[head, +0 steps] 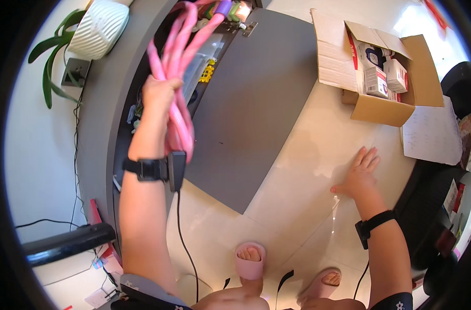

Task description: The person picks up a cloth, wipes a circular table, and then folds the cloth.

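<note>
My left hand is closed around a bundle of pink looped cord or tubing, with a purple band near its top. The bundle hangs over the opening of a low grey cabinet, beside its lowered door panel. Inside the cabinet, partly hidden by the bundle, are a clear plastic box, a yellow plastic piece and several small items. My right hand has its fingers spread, holds nothing, and is over the pale tiled floor; whether it touches the floor I cannot tell.
An open cardboard box holding several small white boxes stands at the upper right. Beside it lies a sheet of paper bearing writing. A white ribbed pot with a plant is on the cabinet top. Black cables run from both wrist straps.
</note>
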Tool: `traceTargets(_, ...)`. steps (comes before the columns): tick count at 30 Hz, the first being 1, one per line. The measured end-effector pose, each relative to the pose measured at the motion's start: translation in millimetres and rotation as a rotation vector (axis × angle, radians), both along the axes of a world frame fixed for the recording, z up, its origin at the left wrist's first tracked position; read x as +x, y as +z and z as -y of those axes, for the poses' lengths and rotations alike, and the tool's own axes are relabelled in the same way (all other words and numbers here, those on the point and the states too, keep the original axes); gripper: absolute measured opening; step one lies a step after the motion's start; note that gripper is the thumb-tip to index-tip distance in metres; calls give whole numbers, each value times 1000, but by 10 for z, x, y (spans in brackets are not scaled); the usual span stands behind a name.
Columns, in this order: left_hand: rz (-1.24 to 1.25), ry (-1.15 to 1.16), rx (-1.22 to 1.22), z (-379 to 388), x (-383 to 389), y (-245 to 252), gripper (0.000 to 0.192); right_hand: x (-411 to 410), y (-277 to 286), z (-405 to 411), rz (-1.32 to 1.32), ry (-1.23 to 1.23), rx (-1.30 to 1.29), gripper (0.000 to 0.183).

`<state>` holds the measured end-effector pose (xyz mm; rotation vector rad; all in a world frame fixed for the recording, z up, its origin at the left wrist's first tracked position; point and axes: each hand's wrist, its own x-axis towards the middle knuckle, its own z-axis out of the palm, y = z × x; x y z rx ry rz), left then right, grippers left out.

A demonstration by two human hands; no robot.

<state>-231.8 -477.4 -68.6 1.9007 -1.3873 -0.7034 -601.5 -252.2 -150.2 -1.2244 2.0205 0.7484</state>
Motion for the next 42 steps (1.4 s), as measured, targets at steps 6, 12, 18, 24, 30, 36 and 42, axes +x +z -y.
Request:
traceTargets(6,311,149,-359,956,466,-348,47,37,25,88,-24,7,54,138)
traceTargets(12,568,397,-27,1185,495,-575,58,36,-51,80,-34,27,68,140)
traceTargets(18,899,222,469,1032,395,-770,87,46,-124,56,-16,-18,29,141)
traceTargets(24,1058,56,148,750,285,-877,92,86,-142,81,-37,-17,58,142)
traceTargets(30,1195,-44,-150,244,124,-901,84,72,-162,47,-22,-22,18,143)
traceTargets(36,1143,-355,-215,-386,-96,-783,73,55,-114,15,-4,-33,-12,140)
traceTargets(42,1077,-487,-142,-877,-69,-887,54,68,-85,43,-23,-34,30,139)
